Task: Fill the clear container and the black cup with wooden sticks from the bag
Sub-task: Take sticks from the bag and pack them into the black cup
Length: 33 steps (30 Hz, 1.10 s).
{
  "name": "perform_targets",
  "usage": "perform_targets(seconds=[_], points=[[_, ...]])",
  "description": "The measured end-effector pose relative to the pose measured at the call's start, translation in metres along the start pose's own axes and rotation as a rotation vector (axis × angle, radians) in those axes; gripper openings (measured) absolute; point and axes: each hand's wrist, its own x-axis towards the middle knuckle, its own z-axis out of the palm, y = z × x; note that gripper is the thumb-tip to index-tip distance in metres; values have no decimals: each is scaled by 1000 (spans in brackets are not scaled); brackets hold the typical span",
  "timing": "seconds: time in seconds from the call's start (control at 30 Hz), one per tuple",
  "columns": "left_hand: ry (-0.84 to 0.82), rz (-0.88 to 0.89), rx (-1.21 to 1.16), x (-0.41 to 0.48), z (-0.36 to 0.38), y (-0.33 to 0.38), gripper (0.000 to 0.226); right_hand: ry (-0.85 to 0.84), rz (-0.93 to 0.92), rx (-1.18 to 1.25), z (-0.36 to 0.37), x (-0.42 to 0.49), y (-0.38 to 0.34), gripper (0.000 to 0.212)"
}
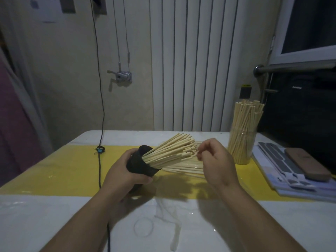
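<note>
One black cup (135,166), one clear container (253,140), left hand (123,176), right hand (216,160), perhaps hundreds of wooden sticks (171,151).

- The black cup (140,161) was plain matt black; the wooden sticks (169,150) in it were pale cream;
- the clear container (243,140) was colourless, the same pale cream showing through its wall;
- the table (54,215) was white, crossed by a broad yellow band (63,170) (dulled in the dim light);
- the cable (100,88) was black;
- the wall panel (190,60) was off-white with vertical ribs;
- the sheets (269,157) were pale lilac with grey shapes; the case (307,164) on them was brown.
</note>
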Motion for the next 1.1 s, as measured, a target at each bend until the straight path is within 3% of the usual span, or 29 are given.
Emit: perform_targets(seconds=[0.23, 0.43, 0.53, 0.67, 0.8, 1.1], points=[[34, -22, -26, 3, 0, -4, 76, -238, 23, -290, 3, -1, 3, 28], [43, -26, -25, 3, -1, -5, 78, -376, 101, -357, 8, 0, 9, 23], [46, -28, -30, 3, -1, -5, 78, -536, 129, -457, 16, 0, 21, 19], [47, -29, -28, 4, -2, -7, 81, -723, 64, -668, 28, -4, 39, 52], [37, -27, -35, 4, -2, -6, 80, -699, 36, -876, 31, 2, 52, 61], [37, -27, -33, 4, -2, -5, 78, -547, 40, -924, 36, 3, 54, 48]])
